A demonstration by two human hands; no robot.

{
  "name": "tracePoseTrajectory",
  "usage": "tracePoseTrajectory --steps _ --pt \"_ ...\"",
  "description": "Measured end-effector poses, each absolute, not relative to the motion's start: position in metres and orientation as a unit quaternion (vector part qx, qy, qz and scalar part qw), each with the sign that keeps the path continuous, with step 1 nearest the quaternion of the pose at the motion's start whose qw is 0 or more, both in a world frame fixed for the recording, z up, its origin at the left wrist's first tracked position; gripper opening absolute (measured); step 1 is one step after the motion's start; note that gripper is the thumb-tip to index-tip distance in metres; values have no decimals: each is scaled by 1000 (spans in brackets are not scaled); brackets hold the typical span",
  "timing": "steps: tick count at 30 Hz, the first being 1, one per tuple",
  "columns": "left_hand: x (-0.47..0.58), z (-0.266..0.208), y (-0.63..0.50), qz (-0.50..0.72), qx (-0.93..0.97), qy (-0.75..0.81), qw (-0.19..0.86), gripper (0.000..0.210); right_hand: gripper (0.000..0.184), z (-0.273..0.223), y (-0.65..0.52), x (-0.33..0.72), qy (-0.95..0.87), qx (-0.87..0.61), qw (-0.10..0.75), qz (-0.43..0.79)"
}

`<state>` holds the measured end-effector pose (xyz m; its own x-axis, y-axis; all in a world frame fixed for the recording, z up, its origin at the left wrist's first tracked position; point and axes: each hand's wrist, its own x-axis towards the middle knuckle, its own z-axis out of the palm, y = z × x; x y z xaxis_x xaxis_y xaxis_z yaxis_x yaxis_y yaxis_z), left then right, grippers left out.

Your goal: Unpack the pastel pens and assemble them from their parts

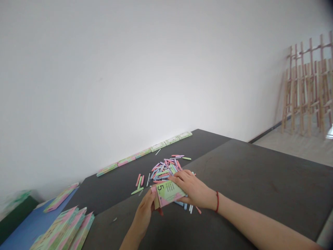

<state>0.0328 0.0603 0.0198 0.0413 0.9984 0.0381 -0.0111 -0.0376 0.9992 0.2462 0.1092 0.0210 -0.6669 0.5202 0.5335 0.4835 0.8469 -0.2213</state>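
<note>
Box point(168, 194) clasped between left hand point(146, 205) and right hand point(194, 189) (left fingertips point(160, 211) apparently beneath).

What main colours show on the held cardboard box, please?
The cardboard box is mainly green and pink; head view.

Thin red cord-like bracelet point(217, 201) is worn at wrist of bare right hand point(191, 186), near 5 o'clock in view; bare left hand point(146, 205) is seen at 7 o'clock.

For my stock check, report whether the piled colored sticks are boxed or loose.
Loose: the colored sticks lie jumbled directly on the dark tabletop.
</note>
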Motion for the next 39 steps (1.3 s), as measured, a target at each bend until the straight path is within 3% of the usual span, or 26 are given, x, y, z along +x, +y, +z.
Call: tracePoseTrajectory --steps 10,22,29,39 --pt "41 8 61 529 547 473 444 59 79 17 109 243 -917 -278 286 20" --pt "56 -3 56 578 558 420 421 61 67 24 102 242 -923 -279 264 -15" --pt "49 -9 52 475 672 498 275 63 70 21 104 243 -927 -277 253 -21" --pt "40 29 54 212 831 514 12 80 76 18 107 241 -934 -272 232 -10"
